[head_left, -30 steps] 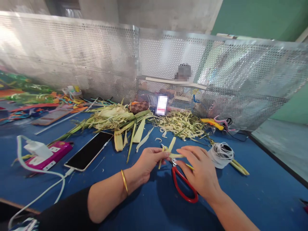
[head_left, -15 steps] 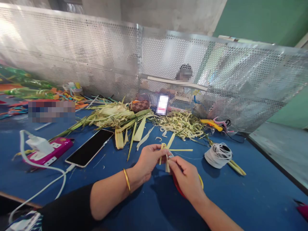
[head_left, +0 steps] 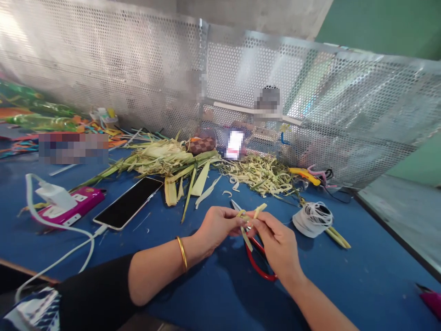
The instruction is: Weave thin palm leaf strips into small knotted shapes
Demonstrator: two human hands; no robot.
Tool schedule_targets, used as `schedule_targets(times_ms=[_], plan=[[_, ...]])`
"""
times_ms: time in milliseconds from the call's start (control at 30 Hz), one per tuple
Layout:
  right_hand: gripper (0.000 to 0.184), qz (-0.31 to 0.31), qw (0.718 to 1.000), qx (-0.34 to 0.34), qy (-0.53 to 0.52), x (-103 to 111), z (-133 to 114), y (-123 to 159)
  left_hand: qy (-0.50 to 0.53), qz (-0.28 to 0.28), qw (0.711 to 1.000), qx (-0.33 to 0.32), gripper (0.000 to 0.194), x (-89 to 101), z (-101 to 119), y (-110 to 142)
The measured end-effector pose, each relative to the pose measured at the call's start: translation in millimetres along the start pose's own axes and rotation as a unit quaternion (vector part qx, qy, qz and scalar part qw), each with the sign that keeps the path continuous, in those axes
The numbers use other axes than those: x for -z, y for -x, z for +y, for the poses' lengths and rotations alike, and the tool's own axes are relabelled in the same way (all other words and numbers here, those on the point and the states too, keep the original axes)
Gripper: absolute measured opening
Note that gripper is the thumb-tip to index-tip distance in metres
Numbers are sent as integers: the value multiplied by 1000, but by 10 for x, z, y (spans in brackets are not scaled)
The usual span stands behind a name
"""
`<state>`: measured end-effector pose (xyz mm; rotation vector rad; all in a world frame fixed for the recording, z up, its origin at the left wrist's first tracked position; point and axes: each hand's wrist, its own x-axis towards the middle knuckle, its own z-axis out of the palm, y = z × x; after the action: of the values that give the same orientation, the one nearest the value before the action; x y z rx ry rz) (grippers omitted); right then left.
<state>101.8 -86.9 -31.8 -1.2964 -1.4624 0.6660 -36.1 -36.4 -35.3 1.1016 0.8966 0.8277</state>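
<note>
Above the blue table, my left hand [head_left: 215, 232] pinches a small folded piece of pale green leaf strips [head_left: 246, 240] between thumb and fingers. My right hand [head_left: 279, 241] meets it from the other side, its thumb and forefinger closed on a strip whose pale end [head_left: 260, 209] sticks up. The join between the strips is partly covered by fingertips. Under both hands lie scissors [head_left: 255, 265] with red handles, blades pointing away from me. Beyond my hands is a pile of thin curled leaf strips [head_left: 265, 177].
Broad leaves [head_left: 160, 158] are heaped left of the curled strips, beside a checked pouch [head_left: 201, 145]. A charging phone [head_left: 129, 204] and magenta power strip [head_left: 77, 207] lie left. A white cord roll [head_left: 312, 219] stands right. A perforated metal screen [head_left: 165, 78] closes the back; someone sits behind it.
My right hand has moved up and turned, its fingers now on an upright strip end. The scissors show more fully beneath. The view has tilted slightly.
</note>
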Motion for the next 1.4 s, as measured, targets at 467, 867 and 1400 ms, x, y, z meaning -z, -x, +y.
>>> schedule_targets(times_ms=[467,867,1400], plan=[[22,-78,989,-71,104,66,77,-62,-117,29,991,-63,14,39,-92,-66],[21,-29,978,-79,193,58,67,-31,-371,12,915,-155,23,28,-3,54],[31,-41,983,-174,-32,117,77,-104,-287,-195,936,-68,15,25,44,70]])
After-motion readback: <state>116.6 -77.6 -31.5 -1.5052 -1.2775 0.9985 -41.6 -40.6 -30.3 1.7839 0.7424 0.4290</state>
